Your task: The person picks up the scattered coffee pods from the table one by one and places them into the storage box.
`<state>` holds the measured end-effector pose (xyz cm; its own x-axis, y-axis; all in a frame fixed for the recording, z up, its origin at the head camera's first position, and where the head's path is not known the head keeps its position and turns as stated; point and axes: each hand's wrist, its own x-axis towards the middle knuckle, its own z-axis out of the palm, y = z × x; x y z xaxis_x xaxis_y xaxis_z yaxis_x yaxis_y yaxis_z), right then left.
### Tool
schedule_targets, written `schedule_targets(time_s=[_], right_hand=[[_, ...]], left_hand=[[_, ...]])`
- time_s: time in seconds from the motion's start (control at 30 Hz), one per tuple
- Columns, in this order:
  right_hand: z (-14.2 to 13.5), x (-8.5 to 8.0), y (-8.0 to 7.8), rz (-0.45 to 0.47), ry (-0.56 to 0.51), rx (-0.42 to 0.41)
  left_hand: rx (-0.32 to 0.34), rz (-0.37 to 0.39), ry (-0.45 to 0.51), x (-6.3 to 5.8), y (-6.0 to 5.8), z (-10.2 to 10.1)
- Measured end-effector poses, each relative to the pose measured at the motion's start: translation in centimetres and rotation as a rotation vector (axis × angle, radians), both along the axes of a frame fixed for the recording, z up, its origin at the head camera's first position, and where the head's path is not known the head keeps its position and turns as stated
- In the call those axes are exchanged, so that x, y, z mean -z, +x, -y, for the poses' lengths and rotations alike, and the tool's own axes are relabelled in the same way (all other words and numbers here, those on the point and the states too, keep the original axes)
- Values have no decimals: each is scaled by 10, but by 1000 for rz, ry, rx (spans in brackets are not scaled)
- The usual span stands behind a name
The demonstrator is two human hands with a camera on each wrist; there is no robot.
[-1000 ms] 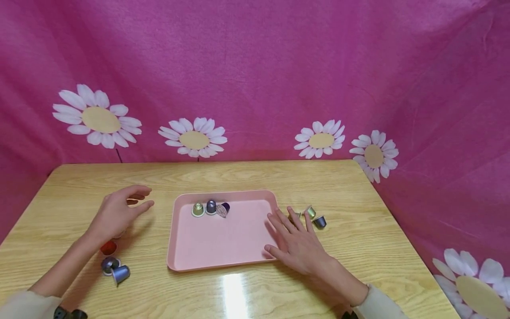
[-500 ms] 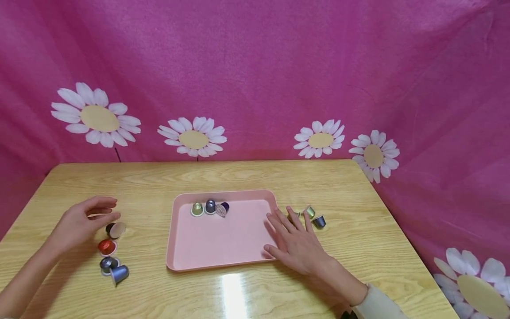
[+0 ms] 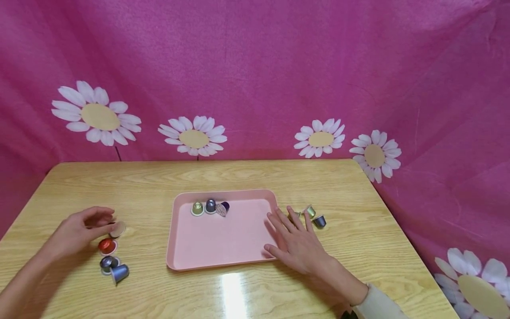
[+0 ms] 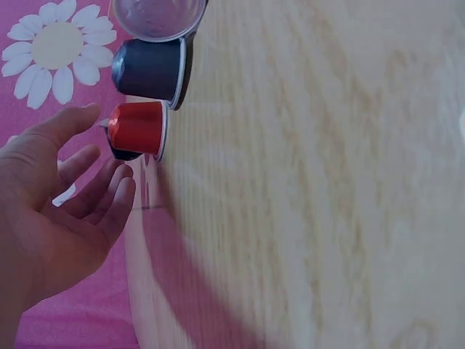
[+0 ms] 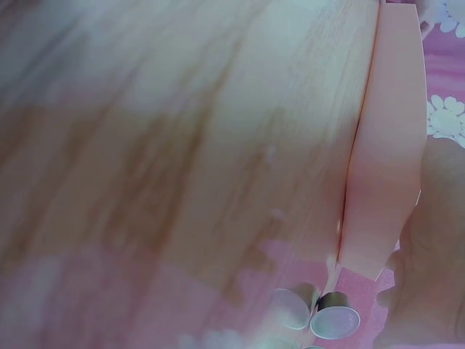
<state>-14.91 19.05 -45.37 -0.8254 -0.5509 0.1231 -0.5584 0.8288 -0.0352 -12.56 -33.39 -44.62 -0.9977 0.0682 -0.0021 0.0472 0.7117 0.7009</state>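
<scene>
My left hand [image 3: 73, 232] is over the left of the table, thumb and fingers parted beside a dark coffee capsule with a beige lid [image 3: 118, 229]. From the left wrist view, the fingertips are close to that capsule, partly hidden behind a red capsule [image 4: 138, 127]; contact is unclear. Nearer the body lie a dark grey capsule [image 3: 106, 263] and a blue capsule [image 3: 120, 273]. My right hand [image 3: 300, 250], fingers spread, is at the right edge of the pink tray [image 3: 219, 248]. Along the tray's back sit a green capsule [image 3: 197, 208], a grey-blue capsule [image 3: 210, 205] and a purple capsule [image 3: 223, 208].
Right of the tray lie another green capsule [image 3: 310, 211] and a dark blue capsule [image 3: 319, 221]; a further one is partly covered by the right fingers. The wooden table [image 3: 239, 175] ends at a pink daisy-print cloth [image 3: 255, 88].
My left hand has moved left and down from beside the tray to the beige-lidded capsule. The right hand and the tray's capsules have stayed in place.
</scene>
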Motion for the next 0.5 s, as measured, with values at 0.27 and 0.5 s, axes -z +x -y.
schedule_targets(time_s=[0.27, 0.5], right_hand=[[0, -1, 0, 7, -3, 0], [-1, 0, 0, -1, -6, -5]], left_hand=[[-39, 9, -71, 1, -2, -1], [-45, 12, -105, 1, -2, 1]])
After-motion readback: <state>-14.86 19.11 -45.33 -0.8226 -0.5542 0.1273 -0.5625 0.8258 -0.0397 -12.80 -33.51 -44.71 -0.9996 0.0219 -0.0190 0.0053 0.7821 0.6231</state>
